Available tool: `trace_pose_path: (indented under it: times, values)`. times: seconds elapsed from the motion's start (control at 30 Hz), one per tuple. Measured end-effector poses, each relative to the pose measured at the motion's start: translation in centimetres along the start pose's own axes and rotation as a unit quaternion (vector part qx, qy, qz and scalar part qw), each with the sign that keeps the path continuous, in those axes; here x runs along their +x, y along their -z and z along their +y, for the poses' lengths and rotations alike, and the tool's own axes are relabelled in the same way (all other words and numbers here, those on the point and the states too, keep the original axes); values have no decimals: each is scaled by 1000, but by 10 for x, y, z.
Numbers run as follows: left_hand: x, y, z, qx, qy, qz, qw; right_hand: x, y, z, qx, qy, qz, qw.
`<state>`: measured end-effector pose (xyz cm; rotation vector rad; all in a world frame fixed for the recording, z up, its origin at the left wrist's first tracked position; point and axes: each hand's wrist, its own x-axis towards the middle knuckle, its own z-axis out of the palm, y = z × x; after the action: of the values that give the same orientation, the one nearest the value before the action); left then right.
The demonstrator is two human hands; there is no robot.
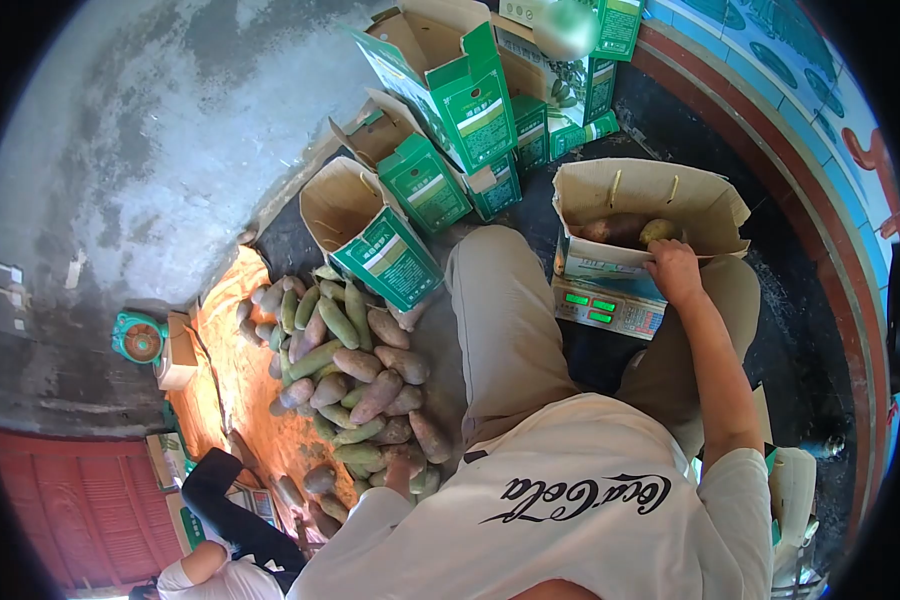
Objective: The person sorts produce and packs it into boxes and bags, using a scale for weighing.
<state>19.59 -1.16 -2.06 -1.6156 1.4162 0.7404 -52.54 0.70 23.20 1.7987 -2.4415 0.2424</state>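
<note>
An open cardboard box (650, 186) stands on a digital scale (610, 311) with lit green displays, between my knees. Several brown and yellowish roots (620, 230) lie inside it. My right hand (676, 268) is at the box's near rim, beside a yellowish root; its fingertips reach over the edge, and what they grip is unclear. At the lower edge of a pile of green and reddish-brown roots (355, 362) is my left hand (403, 463), partly hidden by my sleeve and the roots, its fingers not clearly visible.
Open green-and-white boxes (385, 250) stand above the pile, with more stacked behind. An orange sheet (232, 350) lies under the roots. Another person (232, 577) is at the lower left. A small green fan-like device (140, 338) is at the far left.
</note>
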Motion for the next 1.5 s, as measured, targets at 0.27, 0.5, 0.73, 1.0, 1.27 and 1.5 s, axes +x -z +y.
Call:
trace_pose_path:
  times: [0.27,0.5,0.73,1.0,1.27,1.5]
  values:
    - [-48,-1,33,-47,67,6,997,1,3,-3,7,1,14,1000]
    - [-55,-2,65,-63,145,40,987,0,2,-4,0,1,13,1000]
    - [-70,-15,69,-169,175,141,960,1,3,-5,3,-3,11,1000]
    - [-68,-32,79,-258,200,119,938,1,7,-6,5,-2,7,1000]
    - [-80,9,82,-676,101,17,730,2,1,-6,-5,-9,17,1000]
    - [-82,57,83,-779,67,-42,622,2,-1,-6,-18,-19,-9,1000]
